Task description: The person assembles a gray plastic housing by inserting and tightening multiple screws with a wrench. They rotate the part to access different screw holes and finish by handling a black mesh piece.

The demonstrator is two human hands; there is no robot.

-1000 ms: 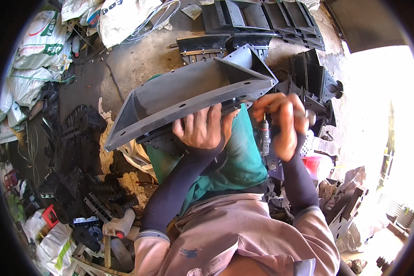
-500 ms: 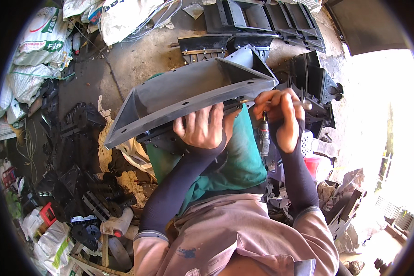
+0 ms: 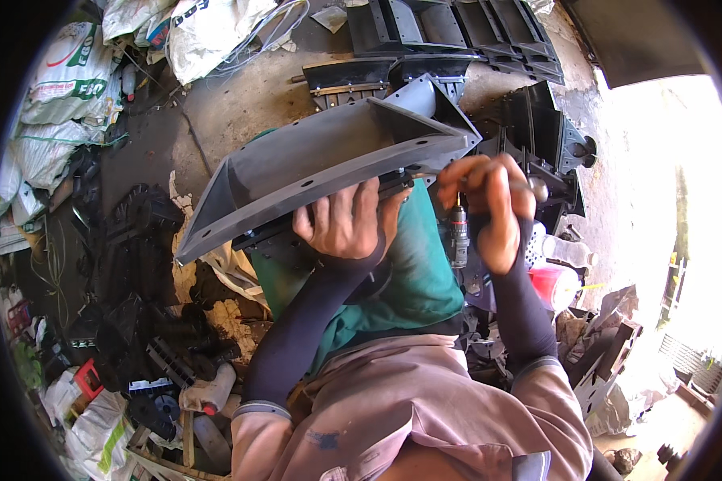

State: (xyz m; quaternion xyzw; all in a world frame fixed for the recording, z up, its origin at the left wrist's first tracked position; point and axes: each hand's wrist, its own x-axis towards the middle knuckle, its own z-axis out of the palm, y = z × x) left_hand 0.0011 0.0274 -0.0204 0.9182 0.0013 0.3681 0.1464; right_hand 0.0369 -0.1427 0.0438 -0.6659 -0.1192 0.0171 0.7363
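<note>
A grey trough-shaped housing (image 3: pixel 313 144) with holes along its flanged rim lies tilted across my lap. My left hand (image 3: pixel 346 220) is closed on its near lower edge, fingers over a dark part beneath the rim. To the right, my right hand (image 3: pixel 493 196) is closed around a slim tool with a rounded, shiny end (image 3: pixel 539 190). The tool's thin front end reaches toward the underside of the housing's right rim; whether it touches is hard to tell. Just below the right hand, a power driver (image 3: pixel 459 234) stands with its bit pointing up, its body partly hidden.
More dark housings (image 3: pixel 409 28) stand on the floor ahead, with black assemblies (image 3: pixel 529 120) to the right. White sacks (image 3: pixel 68 88) pile up at the far left. Black parts (image 3: pixel 128 321) heap at the near left. A pink-red container (image 3: pixel 553 284) and clear bottle (image 3: pixel 569 252) sit beside my right arm.
The housing and both hands appear slightly further left, along with a small shift of the whole view. Both grips look the same.
</note>
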